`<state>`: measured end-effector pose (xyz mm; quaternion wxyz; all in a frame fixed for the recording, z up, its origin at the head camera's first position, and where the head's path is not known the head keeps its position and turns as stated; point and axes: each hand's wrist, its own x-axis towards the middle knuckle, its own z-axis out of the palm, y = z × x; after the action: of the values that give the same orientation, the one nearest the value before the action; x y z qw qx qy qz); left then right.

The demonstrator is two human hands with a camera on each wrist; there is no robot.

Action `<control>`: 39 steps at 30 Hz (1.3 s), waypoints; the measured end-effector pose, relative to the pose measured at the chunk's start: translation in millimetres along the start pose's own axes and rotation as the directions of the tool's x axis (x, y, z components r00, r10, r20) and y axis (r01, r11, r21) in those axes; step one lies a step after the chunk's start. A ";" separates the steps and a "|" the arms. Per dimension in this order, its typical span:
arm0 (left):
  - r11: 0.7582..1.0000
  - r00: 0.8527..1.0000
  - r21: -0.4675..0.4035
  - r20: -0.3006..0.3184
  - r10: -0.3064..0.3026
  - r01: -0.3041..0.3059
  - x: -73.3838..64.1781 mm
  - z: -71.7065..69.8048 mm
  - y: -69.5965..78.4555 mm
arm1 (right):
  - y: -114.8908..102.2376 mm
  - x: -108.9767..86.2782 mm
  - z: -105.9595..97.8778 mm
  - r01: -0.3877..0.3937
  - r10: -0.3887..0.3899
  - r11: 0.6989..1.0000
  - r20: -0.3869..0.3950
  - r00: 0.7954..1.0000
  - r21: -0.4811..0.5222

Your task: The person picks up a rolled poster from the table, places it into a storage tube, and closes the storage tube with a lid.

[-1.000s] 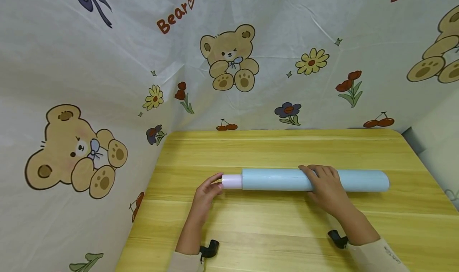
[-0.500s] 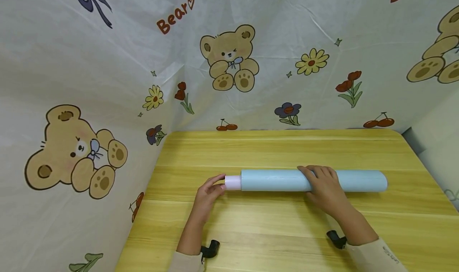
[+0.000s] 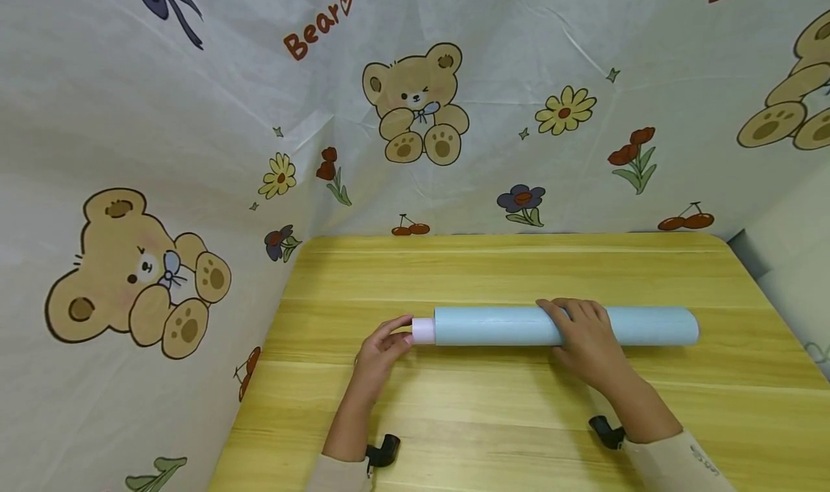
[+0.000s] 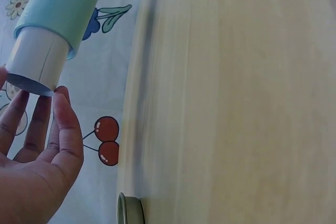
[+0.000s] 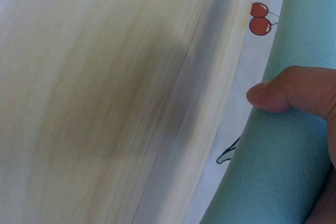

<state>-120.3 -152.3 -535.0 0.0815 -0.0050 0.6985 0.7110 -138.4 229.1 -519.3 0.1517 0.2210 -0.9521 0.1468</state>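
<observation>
A long light blue roll (image 3: 493,326) with a leather-like surface lies crosswise in front of me. Out of its left end sticks a short length of a pale pink, hollow tube (image 3: 424,331). My left hand (image 3: 378,355) holds the tube's outer end, thumb on the near side and fingers on the far side. In the left wrist view, fingertips (image 4: 63,106) sit right at the tube's rim (image 4: 32,84). My right hand (image 3: 588,341) grips the roll right of its middle from above, with the thumb (image 5: 286,90) pressed against the blue surface.
Beneath is a wood-grain table (image 3: 467,420). A white cloth (image 3: 486,67) printed with bears and flowers hangs behind and at the left. Black wrist mounts (image 3: 384,451) stick out at both sleeves. A round metallic rim (image 4: 131,211) shows low in the left wrist view.
My left hand has moved right with the tube's end, so less of the tube shows outside the roll. The roll and my right hand have shifted slightly left.
</observation>
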 end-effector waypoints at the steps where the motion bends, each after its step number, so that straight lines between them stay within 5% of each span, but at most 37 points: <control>1: 1.000 1.000 -0.001 0.003 -0.003 0.003 0.2 0.2 -0.2 | 0.2 0.1 0.3 -0.001 0.001 1.000 0.001 1.000 0.000; 39: 0.996 0.990 0.033 0.110 0.083 -0.087 -1.1 23.7 4.8 | -5.4 0.5 1.8 -0.004 0.004 1.000 0.025 1.000 0.018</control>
<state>-117.3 -128.9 -529.5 0.0889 0.0650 0.7060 0.6996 -136.7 223.6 -519.6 0.1377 0.2223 -0.9530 0.1532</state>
